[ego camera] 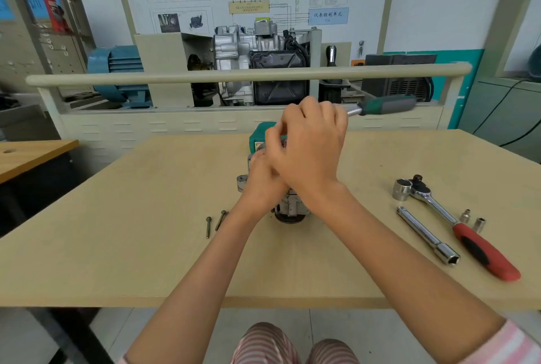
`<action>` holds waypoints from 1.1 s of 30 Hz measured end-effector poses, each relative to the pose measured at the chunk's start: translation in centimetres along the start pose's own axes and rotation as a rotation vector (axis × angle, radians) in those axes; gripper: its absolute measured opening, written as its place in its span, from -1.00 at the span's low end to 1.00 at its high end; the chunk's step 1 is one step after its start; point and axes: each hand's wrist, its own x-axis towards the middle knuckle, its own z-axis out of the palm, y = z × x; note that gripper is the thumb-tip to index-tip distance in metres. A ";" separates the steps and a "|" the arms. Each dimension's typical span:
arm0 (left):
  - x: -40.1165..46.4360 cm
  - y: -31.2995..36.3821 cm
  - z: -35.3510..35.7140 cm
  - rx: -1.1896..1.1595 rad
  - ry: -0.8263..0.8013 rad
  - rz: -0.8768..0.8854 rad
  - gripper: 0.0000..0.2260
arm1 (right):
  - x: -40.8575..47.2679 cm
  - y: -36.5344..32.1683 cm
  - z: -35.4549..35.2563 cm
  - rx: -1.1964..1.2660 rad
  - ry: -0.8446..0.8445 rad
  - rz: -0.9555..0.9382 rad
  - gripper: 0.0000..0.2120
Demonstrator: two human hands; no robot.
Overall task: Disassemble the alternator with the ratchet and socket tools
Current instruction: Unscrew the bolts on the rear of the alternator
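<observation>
From your head view, the alternator (288, 208) stands near the middle of the table (117, 232), pulley end down, mostly hidden behind your crossed wrists. Your right hand (311, 144) is curled over the head end of the green-handled ratchet (386, 106), whose grip sticks out to the right above the housing; your left hand (260, 182) presses against the alternator body beneath it, though whether its fingers wrap the casing I cannot tell. Two long bolts (215, 223) lie just left of the unit, so this looks like another through-bolt coming out. Keep the socket square on the bolt head, push down with the palm as you swing, and brace the housing firmly so it doesn't rock on its pulley. Move your right hand out along the grip if you need leverage. The red-handled ratchet (456, 223), an extension bar (427, 235) and two small sockets (472, 219) wait at your right.
</observation>
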 end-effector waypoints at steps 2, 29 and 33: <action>0.0 0.1 0.1 0.015 -0.008 -0.002 -0.80 | 0.3 -0.3 0.1 0.029 -0.062 0.004 -0.79; 0.1 0.0 -0.2 0.066 -0.125 0.019 -0.69 | 3.8 2.0 0.0 1.272 -0.440 0.530 -0.46; 0.2 -0.7 -0.3 0.001 -0.056 -0.037 -0.65 | 1.1 0.9 0.4 0.390 -0.114 0.107 -0.72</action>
